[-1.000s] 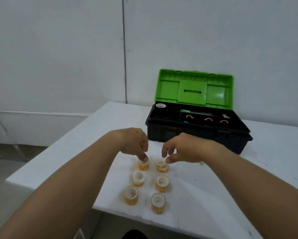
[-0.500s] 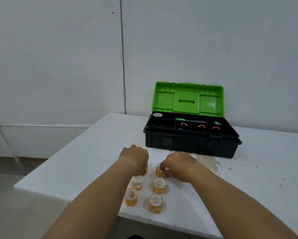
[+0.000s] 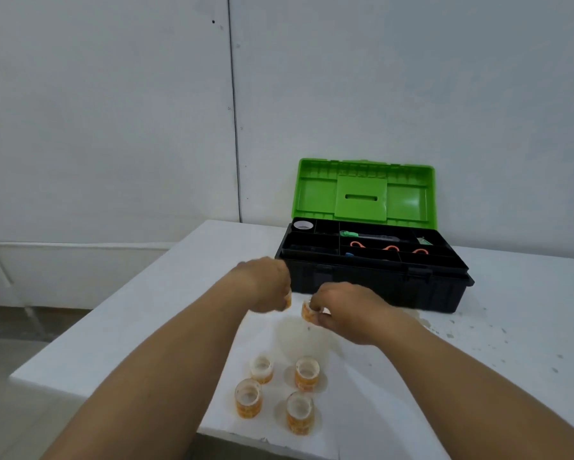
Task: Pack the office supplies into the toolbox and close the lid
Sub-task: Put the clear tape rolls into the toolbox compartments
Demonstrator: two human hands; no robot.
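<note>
Presently, an orange-printed tape roll (image 3: 308, 311) is pinched between the fingertips of the right hand (image 3: 345, 310), which is held above the white table (image 3: 166, 313) just in front of the toolbox (image 3: 375, 280). A second roll (image 3: 288, 299) is gripped in the closed left hand (image 3: 265, 285), only a sliver of orange being visible at the edge of the fist. Both hands are raised side by side, close together but apart, with the forearms stretched forward from the lower corners of the view.

Nearer the front edge of the table, four tape rolls are left standing upright in a rough square: a paler one at the back left (image 3: 262, 369), one at the back right (image 3: 307, 373), one at the front left (image 3: 248, 398) and one at the front right (image 3: 299, 413).

Behind the hands, the black toolbox is seen open, its green lid (image 3: 363, 194) tilted up against the pale wall (image 3: 113, 111). Its top tray is divided into compartments; a white tape roll (image 3: 303, 225) is lodged in the back left one, a green-handled tool (image 3: 358, 234) is laid along a long middle one, and orange handle loops (image 3: 391, 248) are visible in front of it. What the loops belong to cannot be told
</note>
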